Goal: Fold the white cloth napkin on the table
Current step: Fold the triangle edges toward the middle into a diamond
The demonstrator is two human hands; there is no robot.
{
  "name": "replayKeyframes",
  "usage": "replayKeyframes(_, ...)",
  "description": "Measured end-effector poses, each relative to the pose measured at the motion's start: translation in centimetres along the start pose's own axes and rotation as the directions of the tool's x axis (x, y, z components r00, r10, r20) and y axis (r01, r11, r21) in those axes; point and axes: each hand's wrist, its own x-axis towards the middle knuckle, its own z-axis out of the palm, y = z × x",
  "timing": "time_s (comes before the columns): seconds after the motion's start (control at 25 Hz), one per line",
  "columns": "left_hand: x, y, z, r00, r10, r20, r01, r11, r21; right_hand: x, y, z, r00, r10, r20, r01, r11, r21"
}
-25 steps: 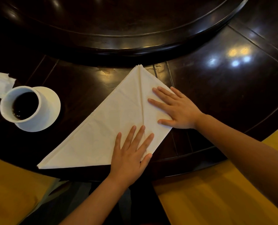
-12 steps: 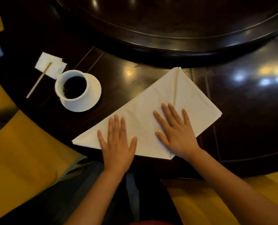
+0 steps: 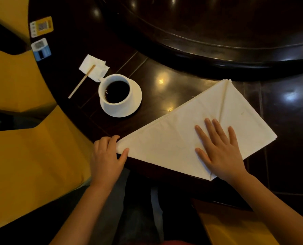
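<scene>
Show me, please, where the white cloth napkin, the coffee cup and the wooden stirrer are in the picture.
white cloth napkin (image 3: 173,138): head view, on the flat middle of its left panel.
coffee cup (image 3: 129,96): head view, on its white outer wall at the right.
wooden stirrer (image 3: 80,85): head view, on the middle of the stick.

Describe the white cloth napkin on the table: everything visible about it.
The white cloth napkin is plain, off-white woven fabric, folded into a flat, kite-like shape with a crease running from its far tip toward the near corner. It lies near the edge of the dark wooden table, its near corner right at that edge. The left hand pinches its left tip; the right hand presses flat on its middle. A faint mark shows on the right flap.
</scene>
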Motion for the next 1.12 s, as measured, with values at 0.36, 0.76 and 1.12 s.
replayKeyframes(0.36, 2.0, -0.5, -5.2, 0.919, -0.19, 0.347, 0.36, 0.765, -0.534, -0.2, 0.3, -0.4, 0.999, -0.047, 0.01, 0.046, 0.992, 0.115)
replayKeyframes(0.76, 2.1, 11.0, -9.3, 0.867, -0.023, 0.497, 0.469, 0.373, -0.801, -0.1, -9.4, -7.4, 0.861, -0.09, -0.501, 0.344, 0.829, 0.442)
replayKeyframes(1.12, 1.9, 15.1, -8.7, 0.814, 0.176, 0.554, 0.56, 0.015, -0.828, 0.8, -5.9, -8.6, 0.875, 0.313, -0.369, 0.136, 0.573, 0.808)
